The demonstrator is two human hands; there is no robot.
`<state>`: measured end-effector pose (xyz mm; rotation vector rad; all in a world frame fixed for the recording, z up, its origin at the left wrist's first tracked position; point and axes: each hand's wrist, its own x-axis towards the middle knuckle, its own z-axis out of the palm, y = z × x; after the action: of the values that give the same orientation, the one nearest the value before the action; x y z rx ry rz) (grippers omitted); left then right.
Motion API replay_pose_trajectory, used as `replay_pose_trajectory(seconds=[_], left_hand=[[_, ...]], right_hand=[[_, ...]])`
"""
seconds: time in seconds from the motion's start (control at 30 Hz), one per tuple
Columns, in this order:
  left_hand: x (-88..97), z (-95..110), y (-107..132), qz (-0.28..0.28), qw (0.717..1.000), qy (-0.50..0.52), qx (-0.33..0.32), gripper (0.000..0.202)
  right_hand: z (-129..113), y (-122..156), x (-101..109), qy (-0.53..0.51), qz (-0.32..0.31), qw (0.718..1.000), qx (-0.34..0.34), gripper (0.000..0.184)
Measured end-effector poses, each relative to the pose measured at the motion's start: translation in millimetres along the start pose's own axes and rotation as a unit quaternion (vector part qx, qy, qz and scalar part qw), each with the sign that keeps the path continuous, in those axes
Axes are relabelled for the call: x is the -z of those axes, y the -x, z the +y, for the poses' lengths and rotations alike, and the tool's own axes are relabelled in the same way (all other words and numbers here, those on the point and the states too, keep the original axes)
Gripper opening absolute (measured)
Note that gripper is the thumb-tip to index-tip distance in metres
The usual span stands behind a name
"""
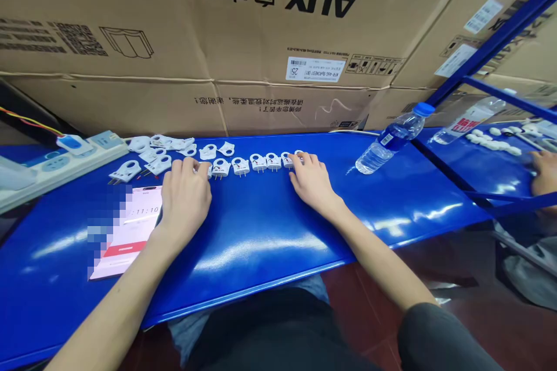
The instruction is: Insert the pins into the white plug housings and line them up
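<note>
A row of several small white plug adapters (258, 162) runs across the blue table (270, 226). My left hand (185, 197) rests palm down at the left end of the row, fingers loosely curled over an adapter there. At the right end lies my right hand (311, 179), its fingers stretched flat and the fingertips touching the last adapter (288, 159). More white adapters (159, 153) lie loose in a heap behind and to the left of my left hand.
A phone (130, 232) with a lit screen lies at the left. A white power strip (56, 162) sits at the far left. A water bottle (391, 139) lies on its side at the right. Large cardboard boxes (243, 35) wall the back. Another person's hand (546, 174) is at the right edge.
</note>
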<state>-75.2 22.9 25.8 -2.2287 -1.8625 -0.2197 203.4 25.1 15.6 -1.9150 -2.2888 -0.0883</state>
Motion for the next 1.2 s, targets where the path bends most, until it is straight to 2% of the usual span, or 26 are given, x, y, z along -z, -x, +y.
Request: replay_pose_trajectory(seconds=[0.23, 0.53, 0.93, 1.07, 1.2], left_hand=[[-5.7, 6.1, 0.2, -0.005, 0.999, 0.018, -0.037, 0.045], [-4.1, 9.6, 2.1, -0.006, 0.998, 0.045, -0.038, 0.040], [-0.1, 14.7, 4.6, 0.018, 0.997, 0.060, -0.038, 0.043], [7.7, 24.7, 23.0, 0.038, 0.995, 0.080, -0.050, 0.043], [13.9, 44.2, 61.5, 0.044, 0.985, 0.164, -0.041, 0.051]], right_hand=[[-0.3, -0.2, 3.3, 0.032, -0.029, 0.999, -0.025, 0.048], [-2.5, -0.8, 7.4, 0.053, -0.061, 0.996, -0.041, 0.047], [-4.3, 1.3, 9.0, 0.027, -0.055, 0.998, -0.029, 0.048], [-7.0, 5.3, 13.3, 0.013, -0.043, 0.999, -0.018, 0.053], [-20.5, 29.2, 17.9, -0.024, -0.031, 0.999, 0.001, 0.054]])
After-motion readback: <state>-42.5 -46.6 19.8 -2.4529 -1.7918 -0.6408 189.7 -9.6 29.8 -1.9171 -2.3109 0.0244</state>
